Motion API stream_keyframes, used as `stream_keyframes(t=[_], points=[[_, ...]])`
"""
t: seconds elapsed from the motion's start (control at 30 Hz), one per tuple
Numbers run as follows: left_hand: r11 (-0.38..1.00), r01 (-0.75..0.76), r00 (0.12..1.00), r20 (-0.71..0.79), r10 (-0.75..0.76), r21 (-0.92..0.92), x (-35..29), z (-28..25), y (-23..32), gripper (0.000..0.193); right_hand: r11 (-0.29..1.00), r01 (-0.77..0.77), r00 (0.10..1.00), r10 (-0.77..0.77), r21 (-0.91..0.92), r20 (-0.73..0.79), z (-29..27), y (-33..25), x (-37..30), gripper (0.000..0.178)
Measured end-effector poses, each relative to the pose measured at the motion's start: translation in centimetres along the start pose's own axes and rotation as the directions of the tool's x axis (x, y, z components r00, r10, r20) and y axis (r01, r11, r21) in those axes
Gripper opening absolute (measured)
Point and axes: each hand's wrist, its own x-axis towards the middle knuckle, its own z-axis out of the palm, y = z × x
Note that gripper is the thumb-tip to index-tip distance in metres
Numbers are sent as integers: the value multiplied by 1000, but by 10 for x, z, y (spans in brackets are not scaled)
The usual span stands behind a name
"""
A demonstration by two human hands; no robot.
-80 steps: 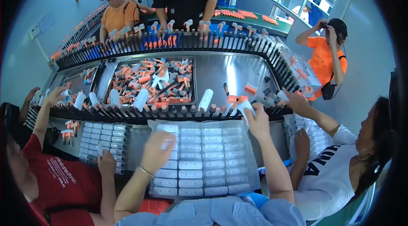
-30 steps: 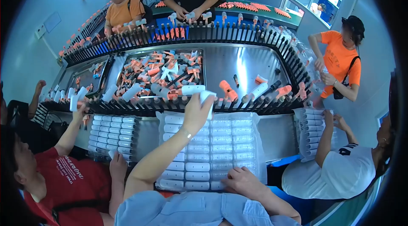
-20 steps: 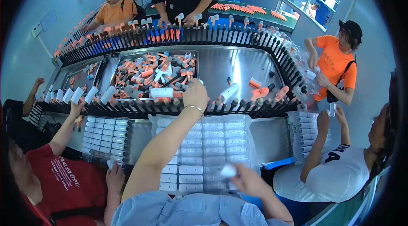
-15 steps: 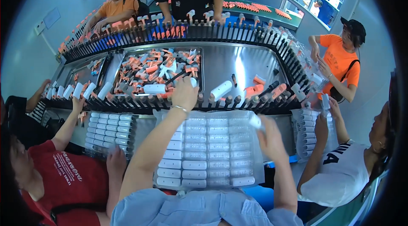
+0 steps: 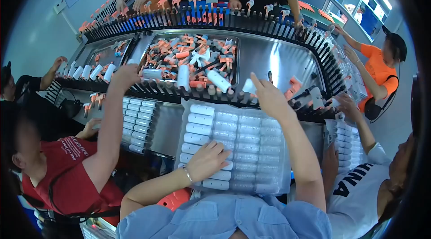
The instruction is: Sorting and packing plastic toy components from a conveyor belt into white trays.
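Note:
My left hand (image 5: pixel 208 161) is over the clear plastic tray (image 5: pixel 287 167), fingers bent down and closed around the end of a white rounded part (image 5: pixel 228 165) that they partly cover. My right hand (image 5: pixel 270 96) reaches to the near edge of the peg rack, its index finger stretched along a white shell (image 5: pixel 248 86) that it grips by a peg. Left of it, two more white shells, one upright (image 5: pixel 183 76) and one tilted (image 5: pixel 218 80), sit at the pegs. White parts fill the tray's left column (image 5: pixel 198 129); several pockets to the right look see-through.
Behind the pegs, a metal pan holds piled orange and grey pieces (image 5: pixel 179 59). Another tray of white parts (image 5: pixel 139 122) lies left, one more (image 5: pixel 350 149) right. Co-workers sit close on both sides; a red-sleeved arm (image 5: pixel 114 104) reaches to the rack. Others stand across the rack.
My left hand has come back from the rack down onto the tray. My right hand has gone from the tray's far right corner up to the rack. The view has shifted.

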Motion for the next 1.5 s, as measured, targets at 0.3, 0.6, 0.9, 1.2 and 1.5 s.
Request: stream_keyframes(t=[0.3,0.6,0.9,1.2,1.5], points=[[997,-13,999,-51,9,-74,7,12,-3,31,988,126,988,-133,-91,-74,40,-32,35,69],[997,-7,993,122,-3,76,-8,5,5,25,888,78,990,-121,453,68,-54,-62,-97,26],[942,-5,918,-374,-129,-337,80,-34,-43,44,897,-178,940,34,405,340,-55,-71,-218,17],[996,-73,996,51,76,-56,166,-59,-121,35,964,-235,879,156,124,451,-44,-91,-217,31],[837,509,858,-46,-511,198,162,-43,-148,48,865,-270,883,46,424,468,-55,-65,-201,35]])
